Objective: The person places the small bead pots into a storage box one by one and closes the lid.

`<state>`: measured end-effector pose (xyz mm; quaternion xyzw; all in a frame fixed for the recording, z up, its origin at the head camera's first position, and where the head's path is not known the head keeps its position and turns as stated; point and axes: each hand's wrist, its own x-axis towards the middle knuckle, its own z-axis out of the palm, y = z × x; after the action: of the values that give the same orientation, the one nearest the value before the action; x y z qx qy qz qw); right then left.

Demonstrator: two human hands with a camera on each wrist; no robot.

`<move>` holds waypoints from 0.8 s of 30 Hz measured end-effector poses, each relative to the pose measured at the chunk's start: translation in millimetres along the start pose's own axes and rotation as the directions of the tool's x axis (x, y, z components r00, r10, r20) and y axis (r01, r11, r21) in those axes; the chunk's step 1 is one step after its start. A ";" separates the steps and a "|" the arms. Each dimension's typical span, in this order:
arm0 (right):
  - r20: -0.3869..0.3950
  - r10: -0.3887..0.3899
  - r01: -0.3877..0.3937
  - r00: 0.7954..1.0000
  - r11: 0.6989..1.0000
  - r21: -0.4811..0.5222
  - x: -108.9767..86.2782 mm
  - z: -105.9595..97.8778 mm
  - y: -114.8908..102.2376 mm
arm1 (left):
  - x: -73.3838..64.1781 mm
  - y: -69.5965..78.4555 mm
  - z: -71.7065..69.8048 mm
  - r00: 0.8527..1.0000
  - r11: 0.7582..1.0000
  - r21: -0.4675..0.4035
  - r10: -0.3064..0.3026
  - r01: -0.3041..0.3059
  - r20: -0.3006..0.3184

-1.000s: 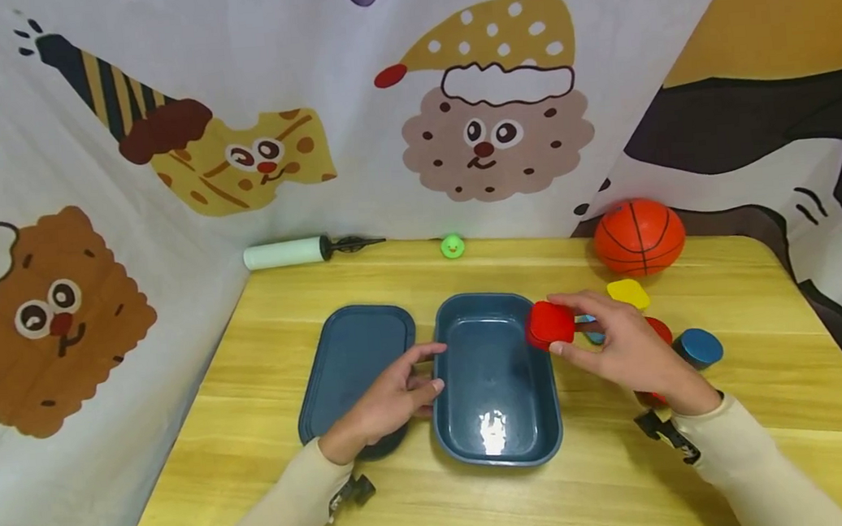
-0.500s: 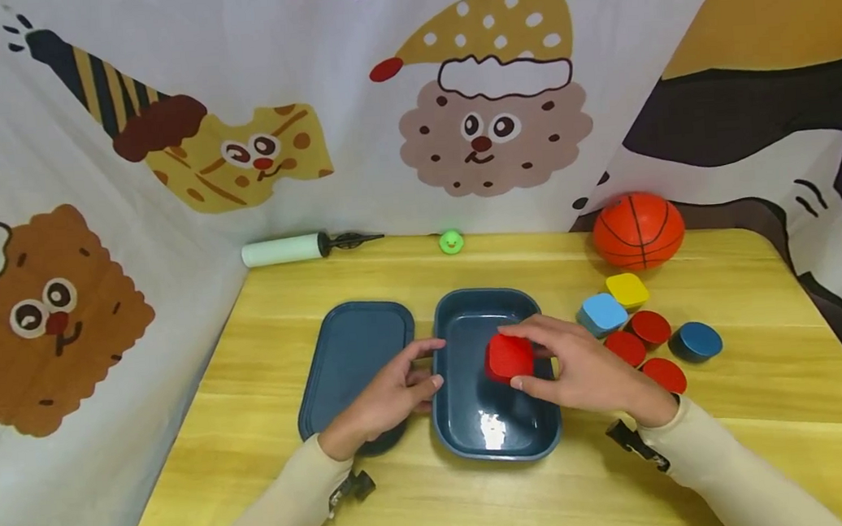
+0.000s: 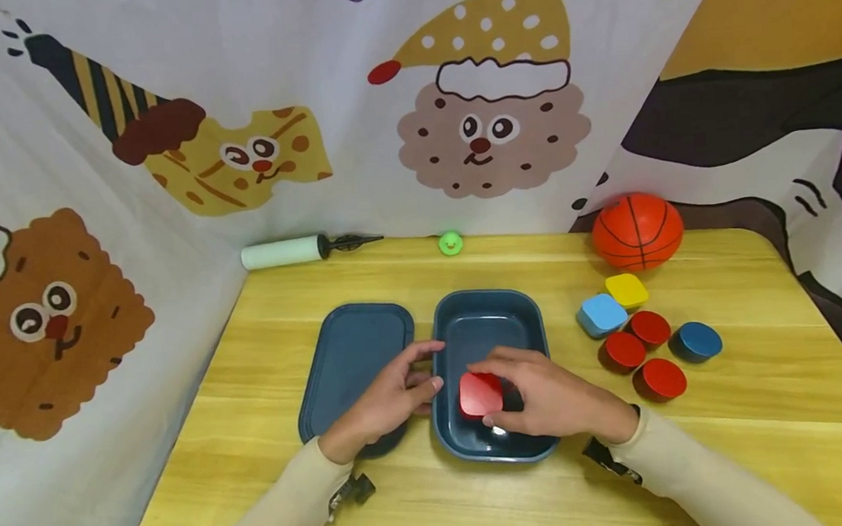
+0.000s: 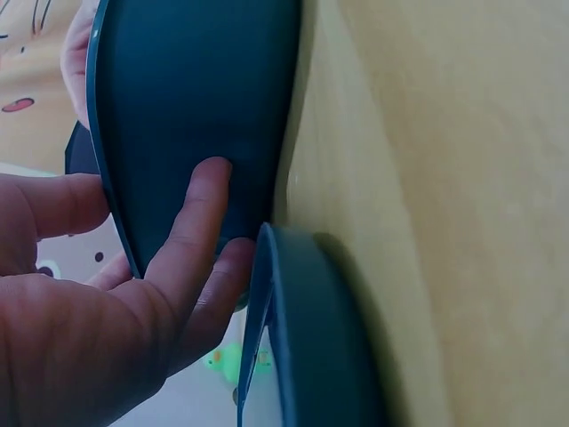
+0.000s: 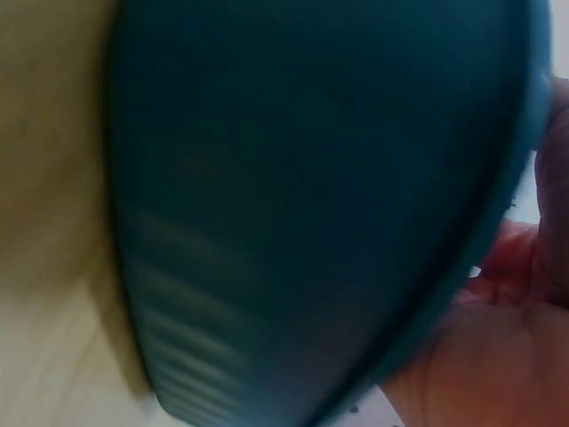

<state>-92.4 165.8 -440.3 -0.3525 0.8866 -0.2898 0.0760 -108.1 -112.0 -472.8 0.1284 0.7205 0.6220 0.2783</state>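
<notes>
In the head view my right hand [image 3: 547,389] pinches a red rounded-square block [image 3: 480,395] between thumb and fingers, low inside the near half of a dark blue rectangular box [image 3: 488,301]. My left hand [image 3: 393,391] rests at the box's left side, thumb and fingers spread. In the left wrist view that hand's fingertips [image 4: 212,169] touch the box's outer wall [image 4: 191,80], one at the rim. A matching dark blue lid [image 3: 350,357] lies left of the box, partly under the left hand. The right wrist view is mostly filled by the box wall [image 5: 302,205], hiding the block.
Right of the box stand a light blue block [image 3: 602,315], a yellow block [image 3: 627,290], several red round blocks [image 3: 660,380] and a blue round one [image 3: 696,341]. Along the back lie a hand pump [image 3: 284,252], a green duck toy [image 3: 450,243] and an orange basketball [image 3: 637,231].
My right hand has carried the red block from over the box's right rim leftward, toward me and down into the box. My left hand has stayed at the box's side.
</notes>
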 end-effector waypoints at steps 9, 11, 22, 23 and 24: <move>0.086 0.016 -0.016 0.996 1.000 0.005 8.9 11.5 -6.6 | 0.6 0.8 0.0 1.000 1.000 -0.013 0.003 -0.003 -0.004; 0.106 0.017 -0.018 0.994 1.000 0.008 10.5 12.8 -7.8 | 0.8 1.6 0.2 1.000 1.000 -0.018 0.006 -0.006 -0.006; 0.166 -0.005 -0.003 0.986 0.999 0.045 13.4 16.4 -5.3 | 2.4 -0.3 0.1 1.000 1.000 -0.016 0.003 -0.003 -0.006; 0.170 -0.013 0.005 0.985 0.999 0.051 13.4 16.5 -5.0 | 2.6 0.0 0.1 1.000 1.000 -0.014 0.004 -0.004 -0.004; 0.172 -0.023 0.014 0.985 0.998 0.056 13.2 16.7 -4.7 | 2.8 0.2 0.0 1.000 1.000 -0.011 0.004 -0.004 -0.003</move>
<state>-93.8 146.6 -450.4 -0.3824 0.8651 -0.2829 0.1593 -110.3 -110.5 -473.3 0.1272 0.7172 0.6267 0.2769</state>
